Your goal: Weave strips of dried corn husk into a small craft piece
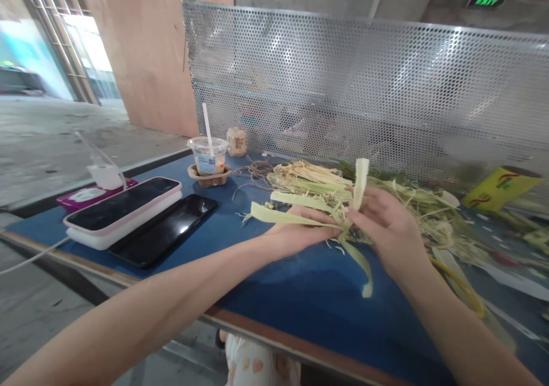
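Pale green plant strips, resembling corn husk, cross one another between my two hands above the blue table. My left hand is closed around their lower crossing, with strips sticking out to the left and one hanging down. Pinched in my right hand is an upright strip at the same crossing; the fingertips meet near its base. Just behind the hands lies a heap of dry, stringy husk, and more loose shreds spread to the right.
At left lie a black phone, a pink-edged phone on a white block, and a purple tissue pack. A lidded cup with a straw stands in a cardboard holder. A yellow roll sits at right. Perforated metal borders the back.
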Demonstrator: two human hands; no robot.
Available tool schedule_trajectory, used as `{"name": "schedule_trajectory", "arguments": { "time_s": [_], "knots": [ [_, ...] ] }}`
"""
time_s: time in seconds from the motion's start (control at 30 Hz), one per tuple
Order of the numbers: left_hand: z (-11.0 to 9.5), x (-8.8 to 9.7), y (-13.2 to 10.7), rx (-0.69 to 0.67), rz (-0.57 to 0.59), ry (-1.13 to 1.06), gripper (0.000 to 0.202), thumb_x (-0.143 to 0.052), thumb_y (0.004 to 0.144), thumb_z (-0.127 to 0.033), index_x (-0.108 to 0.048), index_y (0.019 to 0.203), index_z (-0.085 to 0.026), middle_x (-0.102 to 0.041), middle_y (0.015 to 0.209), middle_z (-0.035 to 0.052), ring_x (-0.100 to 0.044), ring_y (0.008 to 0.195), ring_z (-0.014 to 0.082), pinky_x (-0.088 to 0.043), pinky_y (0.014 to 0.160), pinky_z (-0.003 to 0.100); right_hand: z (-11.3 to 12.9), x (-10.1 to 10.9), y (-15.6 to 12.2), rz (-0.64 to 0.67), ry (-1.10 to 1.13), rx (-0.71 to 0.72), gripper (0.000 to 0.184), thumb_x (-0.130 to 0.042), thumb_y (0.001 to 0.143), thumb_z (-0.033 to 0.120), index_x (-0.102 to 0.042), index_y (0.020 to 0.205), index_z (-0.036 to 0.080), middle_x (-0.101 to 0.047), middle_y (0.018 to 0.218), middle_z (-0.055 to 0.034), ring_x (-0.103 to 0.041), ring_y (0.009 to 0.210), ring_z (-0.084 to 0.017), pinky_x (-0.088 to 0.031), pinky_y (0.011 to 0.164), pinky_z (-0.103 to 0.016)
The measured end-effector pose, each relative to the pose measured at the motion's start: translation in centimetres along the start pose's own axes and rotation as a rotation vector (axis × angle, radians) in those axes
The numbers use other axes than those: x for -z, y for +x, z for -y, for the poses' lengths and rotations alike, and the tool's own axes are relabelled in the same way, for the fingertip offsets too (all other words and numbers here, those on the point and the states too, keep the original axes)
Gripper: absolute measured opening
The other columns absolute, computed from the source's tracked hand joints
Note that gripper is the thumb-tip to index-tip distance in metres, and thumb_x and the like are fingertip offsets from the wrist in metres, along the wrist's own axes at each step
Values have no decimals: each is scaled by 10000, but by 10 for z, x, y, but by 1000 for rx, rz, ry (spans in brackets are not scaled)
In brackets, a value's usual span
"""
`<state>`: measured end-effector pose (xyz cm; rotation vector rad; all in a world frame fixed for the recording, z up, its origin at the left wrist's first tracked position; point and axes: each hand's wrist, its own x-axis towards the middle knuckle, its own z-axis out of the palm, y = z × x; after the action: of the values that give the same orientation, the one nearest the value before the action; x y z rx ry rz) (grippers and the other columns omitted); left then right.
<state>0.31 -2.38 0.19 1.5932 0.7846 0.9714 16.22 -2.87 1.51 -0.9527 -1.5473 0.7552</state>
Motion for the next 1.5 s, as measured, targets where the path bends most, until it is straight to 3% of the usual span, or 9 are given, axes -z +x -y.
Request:
{"name": "schedule_trajectory", "arguments": {
  "time_s": [0.2,0.4,0.6,0.9,1.0,1.33,1.5],
  "knots": [
    [9,1,6,1,20,-233,140,-644,666,-242,-683,724,-120,-544,536,-15,-427,482,49,-301,476,203,10,0,0,-33,-59,-21,344,-656,682,257,-503,989,228,-575,699,23,-563,573,-121,-489,518,-244],
    [1,-2,3,52,-17,-392,138,-692,611,-214,-629,624,-91,-520,526,-21,-425,471,38,-299,476,202,8,-2,1,122,61,-90,531,-735,584,247,-444,1027,218,-596,774,2,-602,705,-154,-514,632,-278],
    [-3,-4,1,93,41,-486,168,-727,554,-169,-618,649,-81,-556,530,-13,-452,471,41,-314,486,202,8,-10,-3,69,6,-60,354,-677,651,254,-473,936,207,-532,651,42,-522,514,-92,-439,439,-204],
    [-7,-3,0,64,133,-587,146,-695,650,-219,-623,705,-105,-607,662,29,-525,625,72,-313,501,182,11,-6,-4,33,3,-17,218,-669,666,286,-490,766,211,-545,651,35,-520,479,-95,-458,432,-228],
    [-6,-4,2,50,144,-593,159,-685,664,-235,-621,712,-97,-612,690,49,-530,643,85,-335,519,194,11,-3,-3,8,-11,-10,216,-666,674,302,-478,740,219,-533,650,35,-519,471,-99,-463,443,-242],
    [-2,-2,2,47,75,-520,115,-675,640,-155,-610,704,-84,-588,620,8,-475,457,36,-354,472,196,12,-5,-5,33,-60,26,183,-638,699,290,-484,754,210,-551,684,26,-539,472,-93,-485,448,-229],
    [1,-1,3,15,66,-384,75,-632,673,-150,-608,707,-88,-595,639,2,-495,450,41,-401,485,201,10,-7,-8,-13,-189,96,141,-608,717,243,-479,760,207,-560,710,7,-582,585,-112,-494,509,-215]
  ]
}}
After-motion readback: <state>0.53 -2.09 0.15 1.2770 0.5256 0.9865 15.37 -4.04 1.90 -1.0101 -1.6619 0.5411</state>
